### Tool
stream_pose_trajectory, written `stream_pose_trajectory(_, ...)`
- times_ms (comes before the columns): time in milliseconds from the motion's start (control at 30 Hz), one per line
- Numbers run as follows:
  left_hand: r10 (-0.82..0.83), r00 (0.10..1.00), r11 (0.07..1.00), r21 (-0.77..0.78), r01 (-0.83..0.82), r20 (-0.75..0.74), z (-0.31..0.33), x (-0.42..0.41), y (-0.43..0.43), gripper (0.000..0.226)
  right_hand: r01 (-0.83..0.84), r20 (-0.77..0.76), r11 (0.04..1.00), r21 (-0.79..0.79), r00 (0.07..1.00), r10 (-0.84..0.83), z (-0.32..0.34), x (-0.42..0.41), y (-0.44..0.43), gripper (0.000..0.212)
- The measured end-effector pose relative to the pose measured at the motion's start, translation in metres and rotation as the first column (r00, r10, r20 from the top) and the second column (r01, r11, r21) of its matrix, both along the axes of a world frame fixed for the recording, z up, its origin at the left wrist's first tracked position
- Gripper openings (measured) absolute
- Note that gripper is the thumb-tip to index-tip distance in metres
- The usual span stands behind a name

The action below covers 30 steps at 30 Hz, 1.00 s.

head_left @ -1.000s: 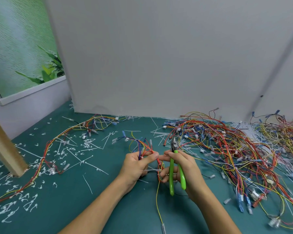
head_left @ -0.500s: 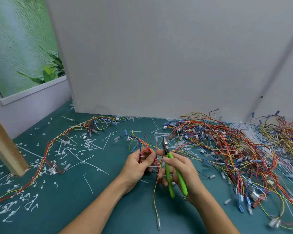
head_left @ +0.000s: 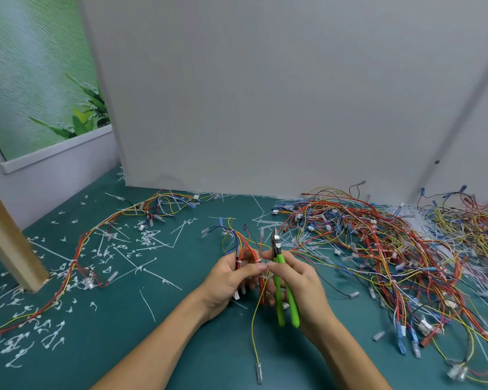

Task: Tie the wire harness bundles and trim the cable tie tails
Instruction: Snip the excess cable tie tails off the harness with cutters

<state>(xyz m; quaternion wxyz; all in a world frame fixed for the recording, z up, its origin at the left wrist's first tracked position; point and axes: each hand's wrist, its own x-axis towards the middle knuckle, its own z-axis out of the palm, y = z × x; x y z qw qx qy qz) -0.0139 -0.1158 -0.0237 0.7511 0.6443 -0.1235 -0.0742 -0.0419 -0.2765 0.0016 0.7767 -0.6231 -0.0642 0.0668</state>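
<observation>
My left hand [head_left: 231, 280] grips a small wire harness bundle [head_left: 244, 249] of red, yellow, blue and black wires, held upright just above the green mat. A white cable tie [head_left: 262, 267] wraps the bundle between my fingertips. My right hand [head_left: 299, 285] holds green-handled side cutters [head_left: 283, 291] with the jaws pointing up, right beside the bundle. Thumb and forefinger of both hands meet at the tie. A loose yellow wire [head_left: 254, 327] hangs down from the bundle toward me.
A big tangled pile of wire harnesses [head_left: 392, 249] covers the right of the mat. A tied harness [head_left: 96, 243] lies at left among several cut white tie tails [head_left: 147, 240]. A wooden post [head_left: 9, 243] stands at far left. A grey board [head_left: 265, 94] walls the back.
The cutters have swung from lying flatter in my right hand to jaws-up. Both hands have closed in on the tie at the bundle and lifted slightly.
</observation>
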Motion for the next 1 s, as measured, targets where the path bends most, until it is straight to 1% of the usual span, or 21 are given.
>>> stream_pose_trajectory(100,-0.032,0.999,0.999,-0.021,0.033,0.016,0.003,-0.002,-0.001,0.012,0.018,0.007,1.000,-0.006,1.000,-0.018,0.000,-0.001,0.002,0.021)
stream_pose_trajectory(200,-0.029,0.999,0.999,-0.022,0.029,0.029,0.003,-0.003,0.000,0.008,0.032,-0.008,0.999,-0.014,0.999,-0.032,-0.001,0.000,0.002,0.027)
stream_pose_trajectory(267,-0.020,0.999,1.000,0.011,0.019,0.044,0.001,-0.002,0.002,0.013,0.033,-0.016,0.999,-0.019,0.999,-0.034,-0.001,0.001,0.002,0.032)
stream_pose_trajectory(400,-0.080,0.996,0.997,-0.020,0.081,0.041,0.000,-0.001,0.001,0.014,0.029,-0.019,1.000,-0.005,0.999,-0.029,-0.002,0.002,0.001,0.033)
stream_pose_trajectory(500,-0.043,0.998,0.999,-0.008,0.043,0.036,-0.001,-0.001,0.000,0.011,0.016,-0.024,1.000,0.013,1.000,-0.016,-0.001,0.003,-0.002,0.033)
stream_pose_trajectory(567,-0.002,1.000,1.000,-0.010,0.002,0.012,-0.002,-0.001,0.000,0.020,0.008,-0.029,1.000,0.027,1.000,-0.007,0.000,0.004,-0.006,0.034)
stream_pose_trajectory(667,0.008,0.999,0.996,-0.087,-0.012,-0.044,-0.002,0.001,0.001,0.023,0.003,-0.032,0.999,0.039,0.999,-0.002,0.001,0.005,-0.009,0.038)
stream_pose_trajectory(800,0.038,0.996,0.973,-0.224,-0.055,-0.081,-0.006,0.003,0.000,0.012,0.009,-0.027,0.997,0.080,1.000,-0.007,0.003,0.006,-0.013,0.037)
stream_pose_trajectory(900,0.074,0.990,0.958,-0.267,-0.104,-0.119,-0.004,0.005,0.000,0.017,-0.052,-0.021,0.998,0.028,0.998,0.053,0.006,0.007,-0.021,0.034)
stream_pose_trajectory(1000,0.122,0.985,0.963,-0.224,-0.148,-0.126,-0.004,0.005,0.001,0.016,-0.188,-0.067,0.982,0.019,0.980,0.189,0.009,0.006,-0.027,0.039)
